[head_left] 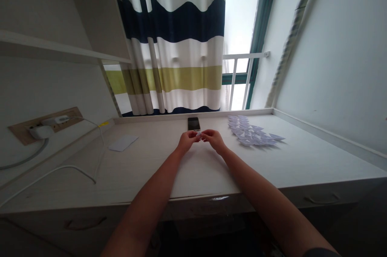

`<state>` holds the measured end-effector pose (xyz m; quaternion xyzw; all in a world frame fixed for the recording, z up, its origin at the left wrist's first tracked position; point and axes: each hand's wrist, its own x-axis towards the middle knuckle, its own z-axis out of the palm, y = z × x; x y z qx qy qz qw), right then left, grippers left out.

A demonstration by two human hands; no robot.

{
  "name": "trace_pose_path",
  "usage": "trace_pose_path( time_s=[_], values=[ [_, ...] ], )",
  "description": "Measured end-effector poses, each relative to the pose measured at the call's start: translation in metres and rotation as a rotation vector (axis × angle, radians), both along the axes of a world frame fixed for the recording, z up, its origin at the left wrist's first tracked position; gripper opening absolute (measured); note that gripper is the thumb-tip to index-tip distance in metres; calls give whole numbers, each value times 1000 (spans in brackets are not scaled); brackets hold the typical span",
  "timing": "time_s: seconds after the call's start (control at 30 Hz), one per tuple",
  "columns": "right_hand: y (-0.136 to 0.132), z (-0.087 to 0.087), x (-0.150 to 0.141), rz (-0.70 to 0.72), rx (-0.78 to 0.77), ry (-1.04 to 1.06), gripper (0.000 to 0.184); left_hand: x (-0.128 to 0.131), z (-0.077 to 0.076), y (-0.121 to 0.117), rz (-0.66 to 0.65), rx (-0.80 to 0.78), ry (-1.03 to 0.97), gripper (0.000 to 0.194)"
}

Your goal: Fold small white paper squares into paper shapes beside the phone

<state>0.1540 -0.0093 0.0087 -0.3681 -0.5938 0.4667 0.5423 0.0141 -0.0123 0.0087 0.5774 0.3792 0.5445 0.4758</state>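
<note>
Over the middle of the white desk (145,168), my left hand (188,140) and my right hand (214,139) meet, both closed in a pinch. Between their fingertips is a small folded piece of white paper (198,133), mostly covered by the fingers, so its full shape is hidden. Just beyond the hands lies a dark-screened phone (194,123). To the right, several pointed folded paper pieces (252,131) lie in overlapping rows. A flat stack of white paper (123,143) rests off to the left.
White cables (99,144) run from chargers in the wall socket (45,125) across the desk's left side. A raised ledge (169,117) borders the back, below a striped curtain (187,47). Shelves (66,49) overhang at upper left; a wall (338,63) stands right.
</note>
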Motion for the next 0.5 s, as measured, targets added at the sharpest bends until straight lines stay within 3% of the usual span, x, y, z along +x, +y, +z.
trace_pose_path(
  time_s=[0.5],
  values=[
    [0,-1,0,72,26,61,24,-3,2,1,-30,-76,-62,34]
  ],
)
